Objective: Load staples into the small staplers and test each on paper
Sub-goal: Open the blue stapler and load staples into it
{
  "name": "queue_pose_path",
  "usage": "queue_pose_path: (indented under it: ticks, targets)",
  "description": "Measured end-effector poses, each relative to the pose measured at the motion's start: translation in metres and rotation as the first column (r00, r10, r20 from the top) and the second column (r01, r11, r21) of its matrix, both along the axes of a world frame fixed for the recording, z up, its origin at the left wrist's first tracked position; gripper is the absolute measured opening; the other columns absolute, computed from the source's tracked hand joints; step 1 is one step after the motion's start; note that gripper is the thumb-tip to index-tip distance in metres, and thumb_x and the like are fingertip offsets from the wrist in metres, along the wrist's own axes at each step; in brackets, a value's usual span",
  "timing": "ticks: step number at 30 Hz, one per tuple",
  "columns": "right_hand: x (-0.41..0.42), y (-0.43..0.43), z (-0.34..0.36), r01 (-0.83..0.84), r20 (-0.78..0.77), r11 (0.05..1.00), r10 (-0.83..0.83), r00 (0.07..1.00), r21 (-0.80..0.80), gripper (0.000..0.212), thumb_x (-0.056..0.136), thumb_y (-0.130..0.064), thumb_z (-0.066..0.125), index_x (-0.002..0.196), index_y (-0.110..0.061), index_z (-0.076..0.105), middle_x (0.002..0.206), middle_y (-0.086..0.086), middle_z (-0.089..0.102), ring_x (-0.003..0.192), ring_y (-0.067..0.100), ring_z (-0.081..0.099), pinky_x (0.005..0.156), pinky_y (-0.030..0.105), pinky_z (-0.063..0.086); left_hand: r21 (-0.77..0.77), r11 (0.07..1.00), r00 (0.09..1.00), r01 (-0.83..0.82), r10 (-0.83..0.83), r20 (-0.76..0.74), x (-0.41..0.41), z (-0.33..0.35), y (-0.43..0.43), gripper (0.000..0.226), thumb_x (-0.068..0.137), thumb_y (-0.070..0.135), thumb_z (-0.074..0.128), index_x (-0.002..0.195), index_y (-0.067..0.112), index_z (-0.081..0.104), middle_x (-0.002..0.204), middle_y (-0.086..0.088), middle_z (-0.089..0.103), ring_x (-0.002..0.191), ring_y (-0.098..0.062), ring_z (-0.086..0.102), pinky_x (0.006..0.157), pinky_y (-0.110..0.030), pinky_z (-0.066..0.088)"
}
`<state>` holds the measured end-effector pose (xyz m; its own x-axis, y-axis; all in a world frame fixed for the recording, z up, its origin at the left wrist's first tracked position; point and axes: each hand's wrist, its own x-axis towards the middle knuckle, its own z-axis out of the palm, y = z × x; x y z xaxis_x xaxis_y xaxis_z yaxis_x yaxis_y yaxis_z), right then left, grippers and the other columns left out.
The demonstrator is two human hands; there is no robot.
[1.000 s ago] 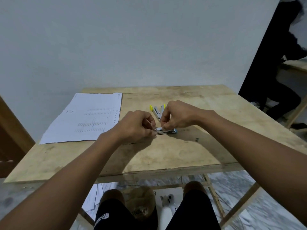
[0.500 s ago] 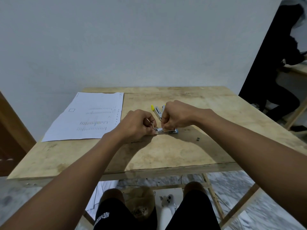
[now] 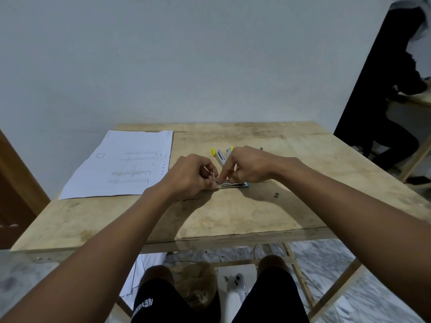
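A small blue stapler (image 3: pixel 234 184) lies opened flat on the wooden table (image 3: pixel 233 213), its metal channel facing up. My left hand (image 3: pixel 194 173) pinches its left end, with a small metal piece between the fingertips. My right hand (image 3: pixel 247 165) presses down on the channel with thumb and forefinger. Behind the hands lies a yellow stapler (image 3: pixel 220 155), opened in a V and partly hidden by my right hand. A printed sheet of paper (image 3: pixel 126 164) lies on the left of the table.
A small dark bit (image 3: pixel 276 195) lies on the table right of the hands. A green tip (image 3: pixel 261 148) shows behind my right hand. A person in dark clothes (image 3: pixel 394 89) is at another table at the far right. Under the table are my knees, a cap and papers.
Both hands stay on the blue stapler in the same place. The fingers have shifted slightly along the metal channel. The view has tilted a little.
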<state>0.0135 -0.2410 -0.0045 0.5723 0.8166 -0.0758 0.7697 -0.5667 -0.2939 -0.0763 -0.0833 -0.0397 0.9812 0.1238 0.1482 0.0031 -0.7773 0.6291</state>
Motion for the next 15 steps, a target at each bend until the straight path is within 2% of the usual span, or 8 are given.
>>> queue_pose_path:
  ticks: [2, 5, 6, 8, 10, 12, 15]
  targets:
    - [0.001, -0.001, -0.002, -0.016, -0.001, 1.000, 0.016, 1.000, -0.017, 0.038, 0.086, -0.004, 0.057, 0.103, -0.029, 0.078, 0.093, 0.007, 0.076, 0.081, 0.022, 0.064, 0.062, 0.017, 0.046, -0.012, 1.000, 1.000, 0.000, 0.000, 0.001, 0.001, -0.001, 0.001, 0.019, 0.071, 0.018, 0.085, 0.085, 0.019, 0.073, 0.074, 0.005, 0.074, 0.069, -0.002, 0.066, 0.060, -0.009, 0.044]
    - [0.004, -0.010, 0.002, -0.003, 0.036, 0.999, 0.004, 0.999, -0.041, 0.039, 0.086, -0.002, 0.054, 0.101, -0.028, 0.079, 0.098, 0.002, 0.076, 0.088, 0.018, 0.067, 0.073, 0.024, 0.052, -0.030, 1.000, 1.000, -0.006, 0.006, -0.004, 0.002, -0.003, 0.001, 0.019, 0.070, 0.017, 0.085, 0.084, 0.018, 0.073, 0.072, 0.006, 0.074, 0.068, -0.003, 0.067, 0.059, -0.006, 0.044]
    - [0.006, -0.015, 0.004, 0.012, 0.051, 0.999, -0.009, 0.999, -0.053, 0.040, 0.085, -0.001, 0.053, 0.100, -0.027, 0.079, 0.095, -0.001, 0.076, 0.085, 0.016, 0.066, 0.072, 0.023, 0.051, -0.039, 0.999, 1.000, -0.009, 0.008, -0.006, 0.002, -0.003, 0.002, 0.018, 0.070, 0.016, 0.085, 0.084, 0.018, 0.074, 0.072, 0.006, 0.074, 0.069, -0.004, 0.068, 0.060, -0.007, 0.044]
    - [0.009, -0.024, 0.008, 0.049, 0.067, 0.995, -0.044, 0.997, -0.087, 0.043, 0.083, 0.001, 0.050, 0.098, -0.026, 0.080, 0.088, -0.004, 0.074, 0.070, 0.007, 0.059, 0.059, 0.015, 0.042, -0.053, 0.999, 1.000, -0.007, 0.007, -0.008, 0.002, -0.004, 0.002, 0.016, 0.071, 0.014, 0.084, 0.083, 0.018, 0.074, 0.072, 0.005, 0.074, 0.071, -0.006, 0.069, 0.061, -0.007, 0.045]
    - [0.011, -0.029, 0.008, 0.071, 0.065, 0.995, -0.066, 0.996, -0.076, 0.039, 0.082, -0.001, 0.053, 0.095, -0.026, 0.080, 0.093, -0.003, 0.075, 0.069, 0.004, 0.057, 0.057, 0.012, 0.037, -0.045, 0.999, 1.000, -0.001, 0.001, -0.008, 0.003, -0.004, 0.002, 0.015, 0.071, 0.014, 0.083, 0.083, 0.019, 0.075, 0.073, 0.004, 0.074, 0.073, -0.007, 0.069, 0.062, -0.008, 0.046]
    - [0.009, -0.027, 0.007, 0.085, 0.034, 0.996, -0.086, 0.996, 0.028, 0.025, 0.082, -0.008, 0.064, 0.093, -0.023, 0.080, 0.095, -0.005, 0.077, 0.077, 0.004, 0.062, 0.062, 0.010, 0.041, -0.024, 1.000, 1.000, -0.002, 0.002, -0.008, 0.003, -0.004, 0.002, 0.014, 0.071, 0.019, 0.084, 0.083, 0.021, 0.075, 0.074, 0.006, 0.074, 0.074, -0.008, 0.069, 0.065, -0.015, 0.048]
    - [-0.003, -0.013, 0.006, 0.098, -0.035, 0.958, -0.091, 0.995, 0.269, 0.006, 0.077, -0.019, 0.076, 0.080, -0.020, 0.080, 0.078, -0.009, 0.076, 0.068, -0.004, 0.061, 0.063, 0.015, 0.044, -0.001, 1.000, 1.000, -0.010, 0.010, -0.005, 0.002, -0.005, 0.002, 0.012, 0.071, 0.027, 0.084, 0.080, 0.024, 0.076, 0.075, 0.006, 0.074, 0.076, -0.009, 0.067, 0.070, -0.025, 0.050]
